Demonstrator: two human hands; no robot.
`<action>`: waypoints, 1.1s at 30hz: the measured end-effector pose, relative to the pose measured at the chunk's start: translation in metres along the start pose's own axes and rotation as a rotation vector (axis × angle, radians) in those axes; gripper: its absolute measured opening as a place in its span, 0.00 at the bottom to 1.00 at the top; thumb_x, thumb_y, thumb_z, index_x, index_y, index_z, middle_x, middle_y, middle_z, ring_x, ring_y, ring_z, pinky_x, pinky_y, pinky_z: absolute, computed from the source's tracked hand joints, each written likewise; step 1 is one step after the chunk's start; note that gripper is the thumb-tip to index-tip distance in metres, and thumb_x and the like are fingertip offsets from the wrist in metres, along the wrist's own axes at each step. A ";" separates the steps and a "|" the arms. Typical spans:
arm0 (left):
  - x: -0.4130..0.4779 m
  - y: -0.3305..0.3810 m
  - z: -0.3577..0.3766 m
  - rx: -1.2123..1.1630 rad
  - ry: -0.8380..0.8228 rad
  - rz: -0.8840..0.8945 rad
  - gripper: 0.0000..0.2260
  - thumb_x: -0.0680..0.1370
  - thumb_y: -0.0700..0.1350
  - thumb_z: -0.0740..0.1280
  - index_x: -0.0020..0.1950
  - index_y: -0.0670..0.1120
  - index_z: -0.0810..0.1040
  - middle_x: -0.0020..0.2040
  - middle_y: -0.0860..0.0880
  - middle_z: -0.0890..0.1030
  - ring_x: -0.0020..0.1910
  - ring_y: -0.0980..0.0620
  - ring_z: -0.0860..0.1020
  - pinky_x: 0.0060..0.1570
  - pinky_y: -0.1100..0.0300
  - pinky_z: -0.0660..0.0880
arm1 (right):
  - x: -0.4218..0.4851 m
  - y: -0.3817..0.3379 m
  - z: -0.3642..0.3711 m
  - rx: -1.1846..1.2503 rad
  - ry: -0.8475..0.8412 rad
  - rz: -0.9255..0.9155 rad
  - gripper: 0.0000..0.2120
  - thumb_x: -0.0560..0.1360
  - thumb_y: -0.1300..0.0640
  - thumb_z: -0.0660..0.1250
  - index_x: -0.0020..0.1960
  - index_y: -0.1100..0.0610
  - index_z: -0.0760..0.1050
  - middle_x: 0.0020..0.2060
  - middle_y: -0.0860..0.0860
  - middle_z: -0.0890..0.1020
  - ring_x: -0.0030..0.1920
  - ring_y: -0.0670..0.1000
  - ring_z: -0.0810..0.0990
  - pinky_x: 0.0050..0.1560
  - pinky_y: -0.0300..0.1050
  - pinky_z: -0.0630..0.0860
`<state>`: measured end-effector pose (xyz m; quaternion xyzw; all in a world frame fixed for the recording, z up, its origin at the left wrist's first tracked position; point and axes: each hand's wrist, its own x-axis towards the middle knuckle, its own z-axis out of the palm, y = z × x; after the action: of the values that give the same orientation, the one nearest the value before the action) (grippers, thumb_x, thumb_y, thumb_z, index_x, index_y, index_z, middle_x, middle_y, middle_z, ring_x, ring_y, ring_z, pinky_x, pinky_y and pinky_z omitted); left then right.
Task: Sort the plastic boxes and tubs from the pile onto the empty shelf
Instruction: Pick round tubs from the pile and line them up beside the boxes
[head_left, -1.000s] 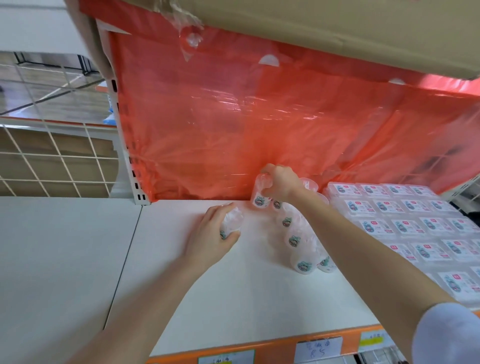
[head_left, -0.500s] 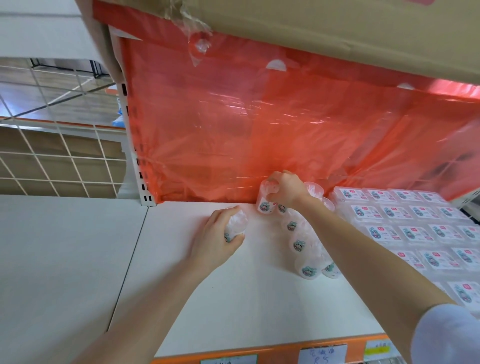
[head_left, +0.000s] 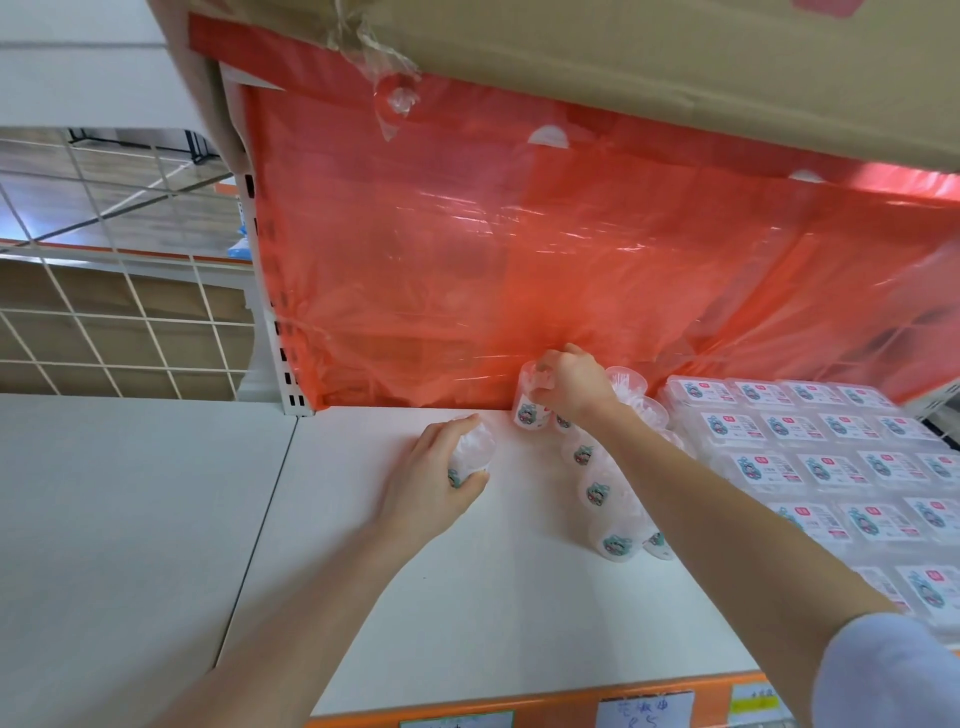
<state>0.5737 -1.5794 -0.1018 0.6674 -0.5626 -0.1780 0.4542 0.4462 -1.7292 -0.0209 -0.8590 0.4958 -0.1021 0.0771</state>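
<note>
"Anything shifted in the last second?"

"Barely. The right hand still pinches the rim of a small clear plastic tub with a cartoon sticker. It stands at the back of the white shelf board, against the red plastic sheet."

"And the other?"

"The left hand is curled round a second clear sticker tub, just left of the first. I can't tell whether that one touches the board."

"Where are the rest?"

"A row of matching tubs runs from the back towards the front, partly under the right forearm. To their right, flat clear lidded boxes with printed labels lie in tight rows. A brown cardboard carton overhangs it all, and a handwritten paper tag sits on the orange front edge."
</note>
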 end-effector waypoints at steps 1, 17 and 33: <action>0.000 0.000 0.000 0.000 0.001 0.000 0.24 0.71 0.42 0.70 0.67 0.51 0.70 0.63 0.52 0.72 0.60 0.52 0.71 0.58 0.60 0.69 | 0.000 -0.001 0.000 -0.023 0.000 0.000 0.15 0.73 0.56 0.66 0.59 0.60 0.75 0.51 0.57 0.73 0.52 0.60 0.76 0.51 0.48 0.70; 0.000 -0.001 0.000 -0.009 0.000 0.011 0.25 0.72 0.41 0.70 0.67 0.51 0.69 0.62 0.53 0.71 0.59 0.54 0.70 0.54 0.64 0.66 | -0.019 0.022 -0.012 -0.004 0.104 0.063 0.13 0.78 0.53 0.59 0.59 0.54 0.76 0.52 0.55 0.75 0.57 0.57 0.73 0.56 0.51 0.66; 0.028 0.012 0.033 0.010 -0.115 0.027 0.32 0.70 0.35 0.68 0.71 0.49 0.62 0.64 0.47 0.69 0.62 0.48 0.69 0.55 0.61 0.66 | -0.035 0.054 0.002 -0.025 0.046 0.125 0.17 0.80 0.51 0.54 0.65 0.53 0.71 0.65 0.53 0.69 0.68 0.57 0.61 0.64 0.54 0.61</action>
<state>0.5507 -1.6179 -0.1021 0.6509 -0.5974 -0.2070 0.4202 0.3843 -1.7254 -0.0394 -0.8248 0.5512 -0.1107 0.0612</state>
